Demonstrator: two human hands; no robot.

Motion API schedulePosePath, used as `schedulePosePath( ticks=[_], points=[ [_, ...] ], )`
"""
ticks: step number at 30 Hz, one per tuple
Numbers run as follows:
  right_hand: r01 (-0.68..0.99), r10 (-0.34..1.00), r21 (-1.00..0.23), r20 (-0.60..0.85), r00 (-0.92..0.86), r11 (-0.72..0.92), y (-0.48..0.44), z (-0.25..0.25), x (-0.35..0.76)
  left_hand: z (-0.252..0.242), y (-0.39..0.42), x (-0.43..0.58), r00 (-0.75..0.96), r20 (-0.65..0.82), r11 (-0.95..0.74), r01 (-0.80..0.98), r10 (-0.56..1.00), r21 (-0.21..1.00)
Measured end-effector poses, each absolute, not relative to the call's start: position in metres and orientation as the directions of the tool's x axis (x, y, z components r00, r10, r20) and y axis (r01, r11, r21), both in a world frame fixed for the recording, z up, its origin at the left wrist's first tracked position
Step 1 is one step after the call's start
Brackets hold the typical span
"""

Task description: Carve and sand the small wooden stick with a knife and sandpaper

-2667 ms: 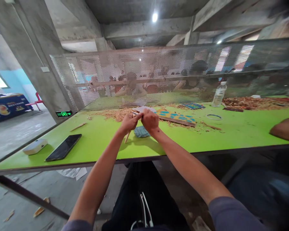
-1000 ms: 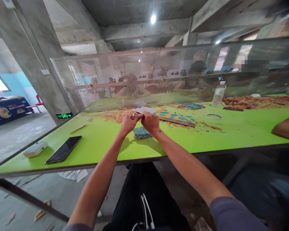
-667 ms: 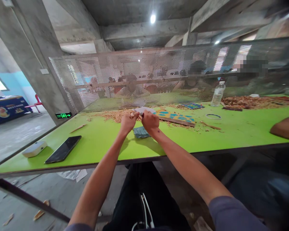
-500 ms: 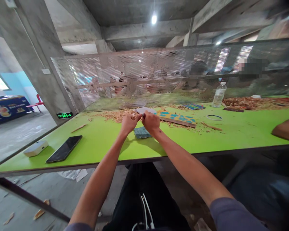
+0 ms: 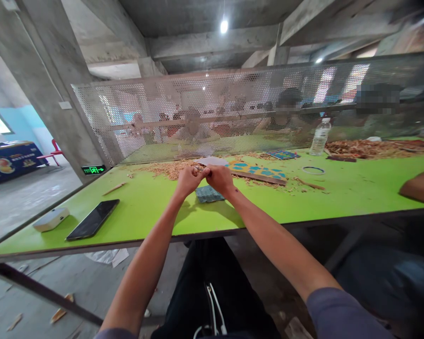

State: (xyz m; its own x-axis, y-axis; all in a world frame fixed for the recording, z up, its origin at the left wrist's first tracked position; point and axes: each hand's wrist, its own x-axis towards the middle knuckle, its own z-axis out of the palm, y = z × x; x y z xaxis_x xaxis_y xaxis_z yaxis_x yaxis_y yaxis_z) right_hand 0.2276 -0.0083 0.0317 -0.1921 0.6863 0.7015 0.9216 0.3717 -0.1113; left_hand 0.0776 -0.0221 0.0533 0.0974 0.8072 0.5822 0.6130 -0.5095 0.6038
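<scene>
My left hand (image 5: 188, 181) and my right hand (image 5: 220, 180) meet above the green table, thumbs close together. Both are closed, with the fingers curled inward. A small pale piece shows at the left fingertips, too small to name. What the right fingers grip is hidden. Just below the hands lies a folded grey-green cloth (image 5: 209, 194). Pale wood shavings (image 5: 164, 169) spread behind and left of them, near a white sheet (image 5: 212, 161). To the right of my right hand rests a yellow board with blue patches (image 5: 259, 171).
A phone (image 5: 93, 219) and a white box (image 5: 51, 219) lie at left, with a wooden stick (image 5: 113, 189) beyond. A bottle (image 5: 320, 137), a ring (image 5: 313, 170) and another person's arm (image 5: 420, 187) are at right. A perforated screen (image 5: 205, 110) stands along the back.
My hands stay together in nearly the same place, with the right hand turned slightly. A dark tip seen between them before is now hidden. The view has shifted a little.
</scene>
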Motion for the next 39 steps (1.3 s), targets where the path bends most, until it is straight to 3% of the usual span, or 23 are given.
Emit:
schedulePosePath(
  ticks=[9,16,24,33,39],
  points=[
    [0.983,0.720,-0.104,0.693,-0.039,0.153,-0.017,0.031,0.214,0.048,-0.018,0.078,0.058,0.436,-0.390,0.562,0.898,0.729],
    [0.974,0.760,-0.219,0.643,0.098,0.059,-0.013,0.034,0.216,0.049,-0.017,0.079,-0.010,0.492,-0.411,0.534,0.871,0.739],
    [0.961,0.761,-0.239,0.646,0.048,0.143,-0.010,0.034,0.225,0.049,-0.014,0.073,-0.006,0.653,-0.571,0.479,0.758,0.667],
    [0.929,0.705,-0.226,0.707,-0.051,0.294,-0.005,0.031,0.227,0.047,-0.010,0.071,0.095,0.710,-0.671,0.433,0.698,0.602],
    [0.904,0.676,-0.238,0.733,-0.074,0.356,0.000,0.028,0.231,0.048,-0.011,0.071,0.104,0.628,-0.615,0.378,0.771,0.692]
  ],
)
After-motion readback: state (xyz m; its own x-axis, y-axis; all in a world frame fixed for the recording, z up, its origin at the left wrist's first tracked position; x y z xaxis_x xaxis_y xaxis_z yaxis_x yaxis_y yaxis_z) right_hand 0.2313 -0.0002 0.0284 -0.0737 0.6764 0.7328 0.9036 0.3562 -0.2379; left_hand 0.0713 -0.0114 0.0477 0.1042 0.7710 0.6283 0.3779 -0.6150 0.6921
